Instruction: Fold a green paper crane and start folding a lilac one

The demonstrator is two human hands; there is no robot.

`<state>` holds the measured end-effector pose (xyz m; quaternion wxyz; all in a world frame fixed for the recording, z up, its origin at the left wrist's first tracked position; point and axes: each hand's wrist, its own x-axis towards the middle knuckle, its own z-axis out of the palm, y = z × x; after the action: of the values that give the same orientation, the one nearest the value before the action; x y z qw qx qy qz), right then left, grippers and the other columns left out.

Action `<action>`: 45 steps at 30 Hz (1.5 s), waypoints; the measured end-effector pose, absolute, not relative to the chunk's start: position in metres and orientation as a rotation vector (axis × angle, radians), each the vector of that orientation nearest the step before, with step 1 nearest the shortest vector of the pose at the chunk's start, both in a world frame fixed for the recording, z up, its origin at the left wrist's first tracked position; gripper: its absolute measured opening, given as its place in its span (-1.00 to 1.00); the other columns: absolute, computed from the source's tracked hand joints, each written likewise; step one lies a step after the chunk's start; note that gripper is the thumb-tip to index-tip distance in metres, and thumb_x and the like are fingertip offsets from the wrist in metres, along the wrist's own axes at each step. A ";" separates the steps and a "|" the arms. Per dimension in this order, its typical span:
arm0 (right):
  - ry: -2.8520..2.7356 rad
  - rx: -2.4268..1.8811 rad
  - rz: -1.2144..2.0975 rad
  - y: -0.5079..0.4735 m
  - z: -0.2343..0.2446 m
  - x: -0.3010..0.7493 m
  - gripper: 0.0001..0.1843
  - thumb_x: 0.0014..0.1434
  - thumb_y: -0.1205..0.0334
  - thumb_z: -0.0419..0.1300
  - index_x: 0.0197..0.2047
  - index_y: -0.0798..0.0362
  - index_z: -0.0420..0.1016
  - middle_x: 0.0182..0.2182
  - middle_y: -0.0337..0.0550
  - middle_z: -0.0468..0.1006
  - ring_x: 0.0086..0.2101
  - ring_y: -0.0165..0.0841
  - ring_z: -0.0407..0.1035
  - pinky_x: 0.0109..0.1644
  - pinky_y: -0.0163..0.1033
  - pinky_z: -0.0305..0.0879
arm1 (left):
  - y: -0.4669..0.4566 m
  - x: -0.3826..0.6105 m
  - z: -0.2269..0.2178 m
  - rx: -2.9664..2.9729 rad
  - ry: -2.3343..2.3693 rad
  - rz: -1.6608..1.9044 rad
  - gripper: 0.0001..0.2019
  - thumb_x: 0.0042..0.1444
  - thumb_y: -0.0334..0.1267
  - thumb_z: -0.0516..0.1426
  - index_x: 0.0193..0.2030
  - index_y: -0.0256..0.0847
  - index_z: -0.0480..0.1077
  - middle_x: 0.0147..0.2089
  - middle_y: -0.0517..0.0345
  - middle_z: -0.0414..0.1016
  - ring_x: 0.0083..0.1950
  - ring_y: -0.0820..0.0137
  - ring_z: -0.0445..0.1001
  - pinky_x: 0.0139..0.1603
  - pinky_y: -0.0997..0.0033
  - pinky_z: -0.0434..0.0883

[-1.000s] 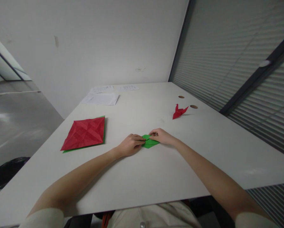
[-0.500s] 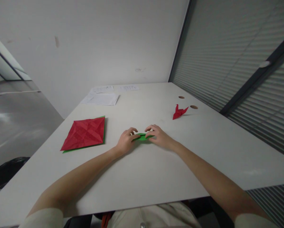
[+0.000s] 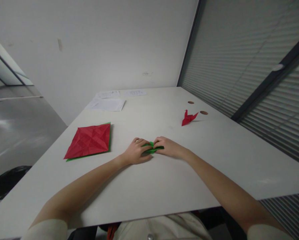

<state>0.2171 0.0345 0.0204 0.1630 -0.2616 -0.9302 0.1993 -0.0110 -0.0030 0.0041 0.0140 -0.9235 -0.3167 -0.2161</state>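
Fingers curled, the left hand [image 3: 136, 152] and right hand [image 3: 168, 147] hold green folded paper [image 3: 151, 151], which uneven pulling could tear.

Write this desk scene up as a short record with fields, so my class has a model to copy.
Surface: white table
Left hand: the left hand touches the folded green paper
Right hand: the right hand touches its other end
Paper visibility: partly covered; exact folds unclear
Left side: creased red sheet lying over a green sheet
Right side: red origami crane, near two round holes
Far left: white papers
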 end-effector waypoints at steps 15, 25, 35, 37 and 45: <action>-2.749 -0.825 0.167 0.029 0.016 0.207 -0.89 0.18 0.34 0.18 -0.26 0.07 0.56 -0.26 -0.07 0.53 -0.22 -0.29 0.38 -0.08 -0.18 0.27 | 0.010 -0.015 -0.004 -2.880 -0.902 -0.701 -0.74 0.26 -0.14 0.05 -0.05 -0.15 0.48 -0.11 0.00 0.55 -0.12 0.33 0.51 -0.08 0.31 0.34; -2.686 -0.808 0.502 0.034 0.024 0.218 -0.72 0.20 0.05 0.20 -0.10 -0.01 0.59 -0.04 -0.05 0.53 -0.01 -0.23 0.33 0.14 -0.08 0.18 | 0.003 -0.013 0.007 -2.982 -0.939 -0.648 -0.72 0.29 -0.13 -0.01 -0.09 -0.17 0.48 0.06 0.00 0.50 0.14 0.29 0.40 0.12 0.19 0.22; -2.601 -0.712 0.584 0.033 0.018 0.217 -0.71 0.19 0.40 0.12 -0.10 0.00 0.59 -0.13 -0.07 0.57 -0.02 -0.28 0.36 0.14 -0.08 0.22 | 0.011 -0.016 -0.010 -2.740 -1.370 -0.845 -0.72 0.17 -0.22 0.12 0.02 -0.17 0.36 0.11 -0.03 0.41 0.08 0.20 0.38 0.03 0.12 0.30; -2.602 -0.695 0.619 0.032 0.018 0.216 -0.68 0.18 0.44 0.11 -0.08 0.02 0.59 -0.09 -0.06 0.54 -0.05 -0.31 0.38 0.11 -0.13 0.26 | 0.012 -0.017 -0.010 -2.729 -1.338 -0.984 -0.76 0.20 -0.28 0.08 0.00 -0.20 0.36 0.04 -0.04 0.43 0.04 0.26 0.40 0.02 0.19 0.31; -2.655 -0.714 0.428 0.030 0.020 0.215 -0.66 0.13 0.46 0.15 -0.08 -0.02 0.59 -0.14 -0.06 0.52 -0.06 -0.25 0.34 0.10 -0.05 0.23 | 0.011 -0.016 -0.004 -2.887 -1.105 -0.749 -0.77 0.23 -0.32 0.04 -0.07 -0.10 0.48 -0.04 0.07 0.53 -0.02 0.33 0.47 0.02 0.22 0.26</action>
<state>0.2151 0.0298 0.0201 0.1788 -0.2526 -0.9388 0.1513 -0.0157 0.0113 -0.0041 -0.0197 -0.9075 -0.3473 -0.2356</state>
